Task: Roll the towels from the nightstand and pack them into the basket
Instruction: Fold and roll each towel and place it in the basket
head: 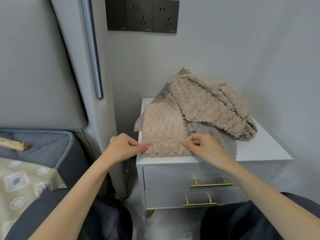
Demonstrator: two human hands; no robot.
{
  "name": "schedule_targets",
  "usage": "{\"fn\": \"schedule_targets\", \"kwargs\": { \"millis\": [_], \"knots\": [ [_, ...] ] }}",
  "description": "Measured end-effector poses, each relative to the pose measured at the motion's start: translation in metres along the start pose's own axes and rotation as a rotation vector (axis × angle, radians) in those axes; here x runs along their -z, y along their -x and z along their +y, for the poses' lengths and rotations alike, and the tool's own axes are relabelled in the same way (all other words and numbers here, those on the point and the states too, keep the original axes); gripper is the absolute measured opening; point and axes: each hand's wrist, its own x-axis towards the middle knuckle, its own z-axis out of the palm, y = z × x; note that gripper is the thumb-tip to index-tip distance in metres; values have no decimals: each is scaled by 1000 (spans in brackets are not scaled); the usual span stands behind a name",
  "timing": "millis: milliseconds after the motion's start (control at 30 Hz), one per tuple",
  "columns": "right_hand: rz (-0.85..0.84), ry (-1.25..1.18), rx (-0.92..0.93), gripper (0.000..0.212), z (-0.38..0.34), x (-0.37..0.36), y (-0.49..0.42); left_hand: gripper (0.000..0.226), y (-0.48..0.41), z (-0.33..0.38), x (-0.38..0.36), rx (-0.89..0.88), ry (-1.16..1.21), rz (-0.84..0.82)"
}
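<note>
The front towel (164,132), at the front left corner of the nightstand (263,149), is soft pinkish-beige cloth with a bumpy, quilted-looking pile and a scalloped hem. The tan towels (207,104) heaped toward the back edge are shaggier and fluffier. The grey towel (221,141) under them has a finer plush nap. The nightstand top is smooth, matt white. Its drawer fronts (169,177) are grey with a faint satin sheen, and the handles (211,184) are shiny brass-coloured metal. The headboard (34,66) is smooth, padded grey upholstery, leather-like, edged by a glossy metal strip (92,58). The sockets (142,14) look like dark matt plastic. The mattress (43,146) is quilted grey cloth with a corded edge.
</note>
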Motion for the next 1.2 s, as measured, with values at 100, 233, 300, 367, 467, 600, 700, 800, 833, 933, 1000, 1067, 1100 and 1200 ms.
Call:
{"fn": "schedule_targets", "kwargs": {
  "millis": [100,233,300,367,467,600,700,800,833,933,1000,1067,1100,1200],
  "knots": [
    [56,72,-29,24,1,-4,-3,28,-1,-1,0,89,24,11],
    [182,195,31,15,2,-9,-1,30,-1,0,-2,91,-70,35],
    [266,284,111,17,-1,-12,2,23,0,3,-5,12,-112,109],
    [379,408,278,18,-5,-14,4,23,2,7,-10,-178,-154,208],
    [470,488,589,15,-6,-20,4,37,7,14,-16,-519,-200,206],
    [371,471,814,11,-8,-32,10,38,9,13,-21,-638,-247,119],
    [268,555,844,24,-7,-37,14,33,11,11,-24,-585,-297,95],
    [227,585,801,26,-5,-34,16,34,13,6,-24,-506,-343,68],
    [216,591,781,26,-4,-32,17,35,14,5,-23,-489,-369,62],
    [189,606,713,27,1,-25,18,39,17,1,-17,-465,-488,52],
    [183,621,679,27,2,-20,18,40,17,-1,-13,-456,-536,63],
    [184,659,670,27,3,-17,17,40,17,-1,-11,-455,-549,73],
    [180,679,673,26,3,-15,17,40,17,0,-11,-452,-552,71],
    [158,695,632,26,5,-12,15,40,16,2,-11,-414,-534,60]
  ]
}}
